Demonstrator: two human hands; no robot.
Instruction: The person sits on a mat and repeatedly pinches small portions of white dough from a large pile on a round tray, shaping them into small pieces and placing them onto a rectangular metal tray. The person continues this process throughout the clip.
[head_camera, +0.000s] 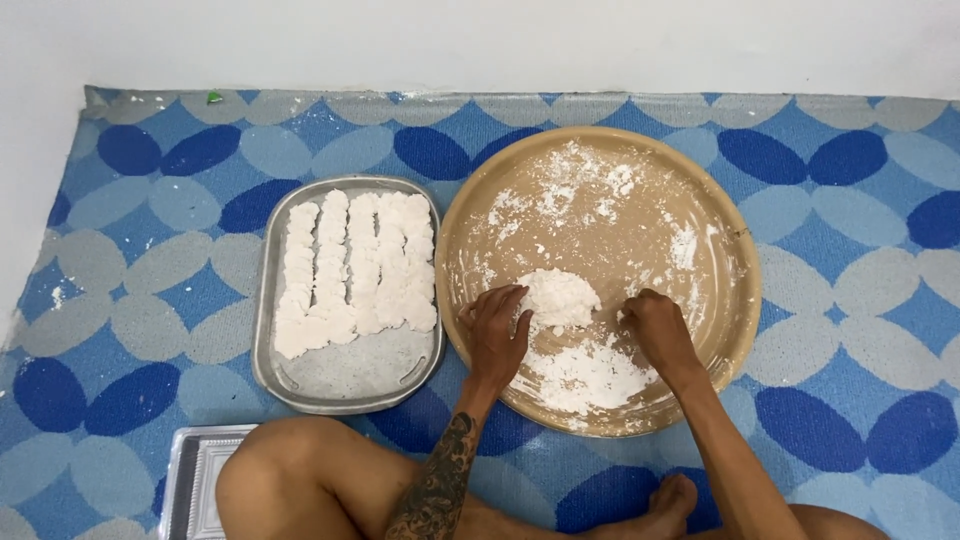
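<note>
Left hand (497, 333) palm down with fingers curled inward, tattooed forearm behind it, right hand (655, 330) loosely cupped opposite, fingertips down, knees bent

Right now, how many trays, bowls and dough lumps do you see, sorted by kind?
Metal trays: 2, the grey tray holding rows of white pieces and a silver tray at the bottom edge, partly cut off
Round tan bowl: 1
Large white dough lump: 1, touched by the left hand; the right hand is beside it
Total: 4
</note>
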